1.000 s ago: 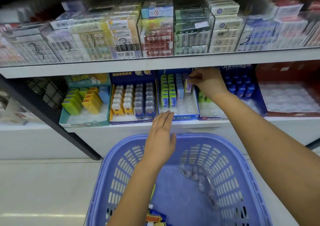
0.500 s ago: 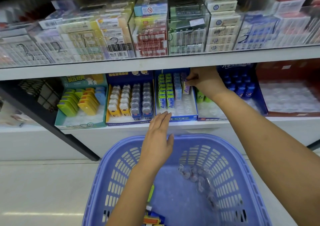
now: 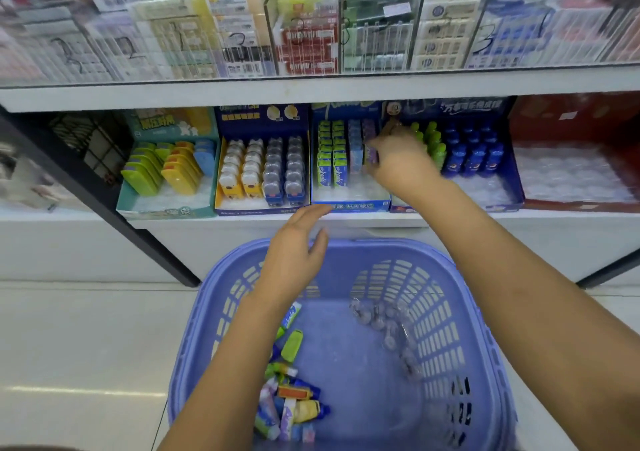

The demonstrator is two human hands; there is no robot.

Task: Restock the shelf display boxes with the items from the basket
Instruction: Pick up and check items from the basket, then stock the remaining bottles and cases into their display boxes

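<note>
Head view puts our right hand [image 3: 398, 159] inside the blue display box [image 3: 349, 205], fingers curled round a small purple pack [image 3: 371, 152] at the box's right-hand column. Motion blur keeps us from judging how firm that pinch is. Our left hand [image 3: 294, 260] holds nothing: its fingers are straight and loosely together, palm down, just in front of the box's front wall. We cannot tell whether the fingertips touch it.

Inside the box, green packs [image 3: 332, 159] fill the left columns and the front rows show bare clear tray. Just right of the box stand green bottles [image 3: 433, 142] in a neighbouring box. Below and in front of the box sits the basket [image 3: 398, 245], with mixed coloured packs [image 3: 294, 405] heaped at its near left and clear blister pieces [image 3: 391, 329] toward its right.

We see a few ways this could slip. A pack seated crooked could tip its column forward into the bare rows. Our right wrist lies close to the green bottles, so a careless withdrawal could knock them over. A loose pinch could drop the pack behind the box.
</note>
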